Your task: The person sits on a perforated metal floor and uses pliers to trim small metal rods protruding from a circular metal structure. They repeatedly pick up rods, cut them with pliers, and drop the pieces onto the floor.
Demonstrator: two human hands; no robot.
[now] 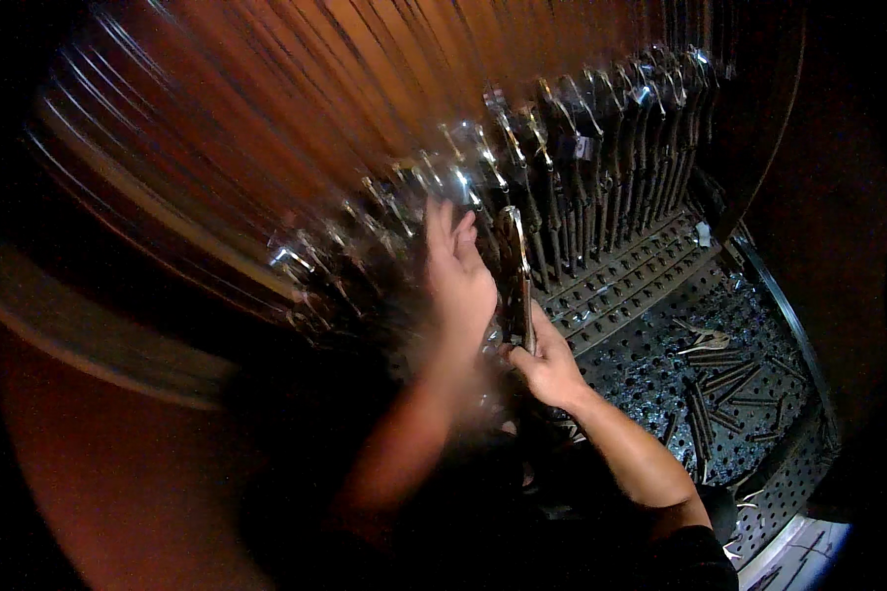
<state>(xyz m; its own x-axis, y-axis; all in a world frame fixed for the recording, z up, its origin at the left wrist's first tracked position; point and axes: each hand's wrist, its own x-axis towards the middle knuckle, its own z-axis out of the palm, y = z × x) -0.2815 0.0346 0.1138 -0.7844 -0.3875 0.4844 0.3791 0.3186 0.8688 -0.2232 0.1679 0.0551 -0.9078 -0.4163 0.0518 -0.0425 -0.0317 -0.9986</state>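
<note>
My right hand [550,366] is wrapped round the lower end of a long, narrow metal tool that looks like a pair of pliers [514,281]. The tool points upward, its shiny end beside the row of hanging wires. Left of it, my left hand [460,271] is raised with fingers stretched out and holds nothing that I can see. Its fingertips are close to the bright hooked wire ends [465,185]; whether they touch is unclear. Motion smears my left wrist and forearm. Dark rods [601,212] stand below the hooked ends on the right.
Perforated metal strips [626,286] run along the rods' feet. On the perforated floor [621,384] lie several loose dark rods [724,389] and some bent pale wires [703,340]. A metal edge [784,310] bounds the right side. Long thin wires cross the brown wall [296,108] behind.
</note>
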